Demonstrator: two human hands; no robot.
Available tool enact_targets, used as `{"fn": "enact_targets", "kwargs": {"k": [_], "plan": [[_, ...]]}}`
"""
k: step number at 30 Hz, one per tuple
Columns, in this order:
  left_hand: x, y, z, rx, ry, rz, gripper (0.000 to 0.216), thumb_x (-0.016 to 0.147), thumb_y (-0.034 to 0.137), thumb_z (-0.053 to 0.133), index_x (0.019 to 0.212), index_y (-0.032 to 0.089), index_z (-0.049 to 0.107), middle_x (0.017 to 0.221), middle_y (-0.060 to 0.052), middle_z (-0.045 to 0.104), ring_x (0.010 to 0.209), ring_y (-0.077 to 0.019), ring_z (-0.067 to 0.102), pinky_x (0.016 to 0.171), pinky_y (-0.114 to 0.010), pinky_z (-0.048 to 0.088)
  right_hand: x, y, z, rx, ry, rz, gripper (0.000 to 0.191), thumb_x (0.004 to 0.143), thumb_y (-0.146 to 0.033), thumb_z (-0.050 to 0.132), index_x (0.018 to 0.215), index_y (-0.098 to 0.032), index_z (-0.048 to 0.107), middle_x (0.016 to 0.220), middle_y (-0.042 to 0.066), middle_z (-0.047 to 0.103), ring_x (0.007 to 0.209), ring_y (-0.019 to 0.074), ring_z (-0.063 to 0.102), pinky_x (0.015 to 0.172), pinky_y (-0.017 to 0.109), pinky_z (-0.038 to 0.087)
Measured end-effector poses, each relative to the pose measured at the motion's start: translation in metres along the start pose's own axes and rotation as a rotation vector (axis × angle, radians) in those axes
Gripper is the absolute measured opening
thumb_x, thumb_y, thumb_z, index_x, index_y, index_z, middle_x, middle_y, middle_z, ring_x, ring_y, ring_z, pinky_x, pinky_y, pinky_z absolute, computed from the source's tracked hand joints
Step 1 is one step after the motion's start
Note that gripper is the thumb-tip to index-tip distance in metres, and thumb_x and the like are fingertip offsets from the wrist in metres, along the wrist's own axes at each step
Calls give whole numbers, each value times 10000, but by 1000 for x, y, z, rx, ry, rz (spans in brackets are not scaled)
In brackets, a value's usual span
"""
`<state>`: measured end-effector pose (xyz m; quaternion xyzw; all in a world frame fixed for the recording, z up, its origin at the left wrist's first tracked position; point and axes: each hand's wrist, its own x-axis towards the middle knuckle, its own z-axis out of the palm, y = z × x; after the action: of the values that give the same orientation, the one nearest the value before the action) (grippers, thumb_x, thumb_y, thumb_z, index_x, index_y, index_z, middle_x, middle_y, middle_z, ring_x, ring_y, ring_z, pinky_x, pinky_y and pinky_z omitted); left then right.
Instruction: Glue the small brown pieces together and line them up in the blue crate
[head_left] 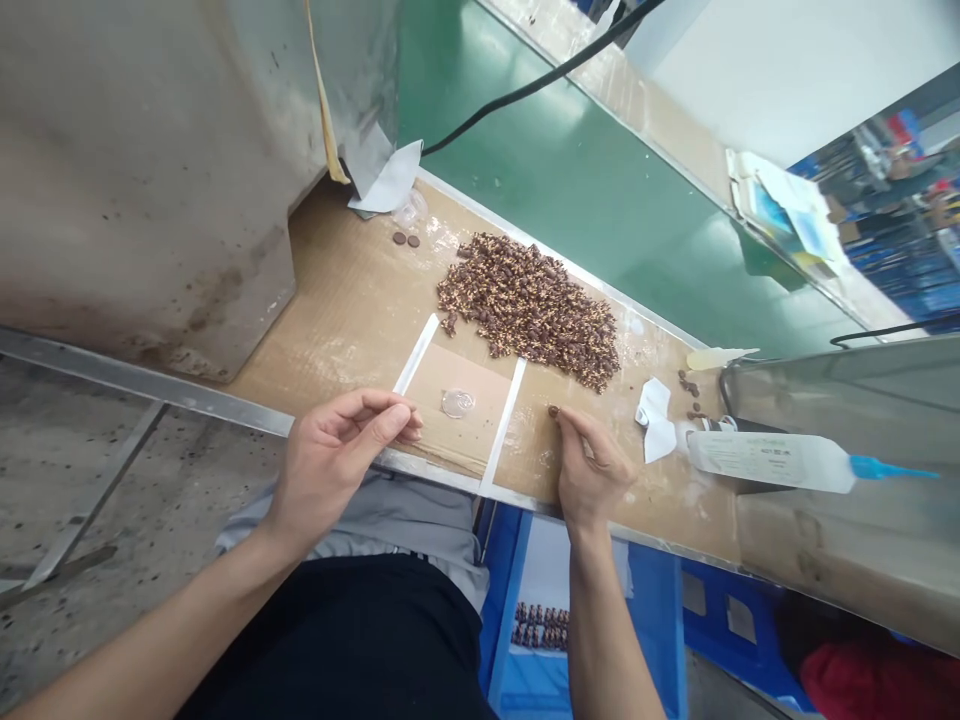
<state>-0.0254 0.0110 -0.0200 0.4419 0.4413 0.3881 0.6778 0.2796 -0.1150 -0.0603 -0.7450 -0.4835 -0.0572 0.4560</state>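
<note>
Between thumb and forefinger, my right hand (594, 468) pinches a small dark brown piece (553, 411) over the right part of the bench. My left hand (341, 455) is closed in a pinch at the bench's front edge; what it holds, if anything, is hidden. A clear, glossy blob (457, 403) lies on the cardboard between two white tape strips, with a hand on either side. Behind it spreads a large heap of small brown and yellow pieces (529, 305), their exact kind too small to tell.
A plastic bottle with a blue nozzle (780, 462) lies at the right beside crumpled white paper (655, 420). Two brown discs (406, 239) sit at the back left. Below the bench, a blue tray (664, 620) bears rows of small brown pieces (540, 627). Metal housings flank the bench.
</note>
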Motion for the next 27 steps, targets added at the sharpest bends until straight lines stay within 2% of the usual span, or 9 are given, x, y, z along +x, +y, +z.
{"fn": "enact_targets", "kwargs": {"k": [2,4,7,9,11,15,19,23,27], "plan": [[-4,3,2,55,-52,7,230,1052,481,929,1028,252,929,998,-37,913,921,-187,853,904,-239,692,-3,-14,-3,80,52,72,133,1099,-335,867,1146,-245,953,1117,73,936,1049,284,896,1018,460,718],[-9,8,8,141,-160,14,230,1069,481,899,1026,257,933,972,-36,914,905,-190,856,865,-236,674,-9,-35,-7,247,85,200,117,1061,-326,910,1133,-240,946,1069,73,926,990,273,887,968,454,734],[-20,14,23,281,-363,85,175,1098,407,845,1020,275,930,952,-17,913,896,-186,860,855,-241,645,-21,-69,-12,613,-10,373,48,1020,-280,946,1060,-257,935,971,47,897,816,209,840,794,367,733],[-26,17,33,331,-462,173,172,1120,346,797,1010,273,907,953,-3,906,878,-173,851,855,-245,632,-27,-86,-14,789,-81,402,37,1016,-251,951,1023,-282,932,975,37,890,772,182,815,717,318,718],[-30,19,41,350,-520,257,176,1132,301,763,999,261,873,934,5,888,839,-158,832,826,-239,616,-32,-97,-16,866,-112,391,81,1034,-232,943,1039,-313,941,1019,33,896,800,182,828,711,308,735],[-32,23,50,361,-570,337,166,1138,245,728,998,245,817,897,14,851,796,-137,802,787,-223,591,-39,-102,-19,898,-174,358,161,1059,-202,936,1116,-352,950,1083,20,904,906,190,868,784,310,777],[-33,26,54,377,-587,330,184,1155,243,709,988,244,788,857,18,809,743,-129,757,741,-228,565,-46,-97,-18,903,-198,369,182,1066,-208,940,1140,-375,946,1100,8,908,985,194,880,834,314,778],[-34,28,58,415,-590,343,226,1169,249,684,956,240,760,830,6,780,726,-143,741,715,-252,555,-50,-95,-15,958,-169,391,176,1073,-231,943,1154,-387,943,1106,0,910,969,187,881,803,301,765],[-35,33,61,457,-627,437,175,1169,207,667,1012,242,736,846,-4,790,736,-152,738,723,-272,553,-50,-96,-17,1009,-156,355,206,1079,-196,931,1160,-384,943,1096,7,920,925,188,882,747,301,749]]}}
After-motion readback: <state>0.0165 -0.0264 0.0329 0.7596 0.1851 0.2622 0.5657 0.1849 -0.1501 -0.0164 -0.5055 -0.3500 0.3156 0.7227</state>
